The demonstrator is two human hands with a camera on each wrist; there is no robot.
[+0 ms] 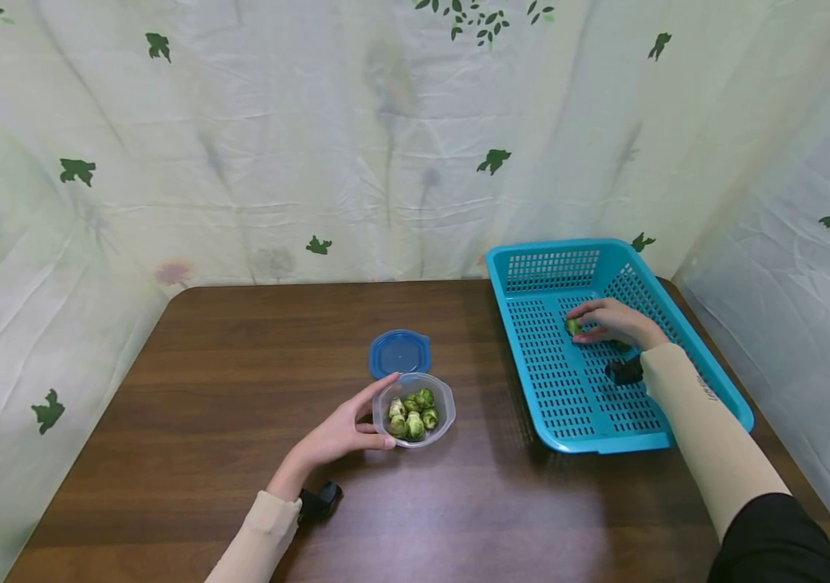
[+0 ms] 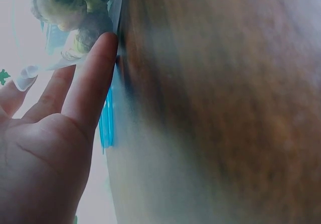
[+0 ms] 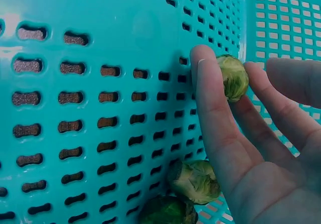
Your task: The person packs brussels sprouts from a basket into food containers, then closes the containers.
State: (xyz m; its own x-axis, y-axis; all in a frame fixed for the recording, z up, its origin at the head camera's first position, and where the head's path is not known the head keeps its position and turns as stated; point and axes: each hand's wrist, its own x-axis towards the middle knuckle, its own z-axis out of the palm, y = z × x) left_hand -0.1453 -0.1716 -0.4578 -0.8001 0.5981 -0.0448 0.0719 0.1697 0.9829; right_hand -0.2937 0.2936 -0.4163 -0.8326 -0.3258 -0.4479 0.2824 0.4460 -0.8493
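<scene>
My left hand [image 1: 349,429] grips the side of a clear plastic container [image 1: 446,417] on the table. Several Brussels sprouts [image 1: 415,402] lie inside it; in the left wrist view, sprouts [image 2: 60,8] show through its wall above the fingers. Inside the blue basket [image 1: 553,437], my right hand [image 1: 611,321] pinches one Brussels sprout [image 3: 233,78] between thumb and fingers. Below that hand, in the right wrist view, a paler sprout [image 3: 195,182] and a darker one [image 3: 168,211] rest on the basket's perforated floor.
A blue lid [image 1: 400,353] lies on the wooden table [image 1: 276,348] just behind the container. The basket's walls rise around my right hand at the table's right side. A leaf-patterned sheet [image 1: 276,146] hangs behind the table and along its sides.
</scene>
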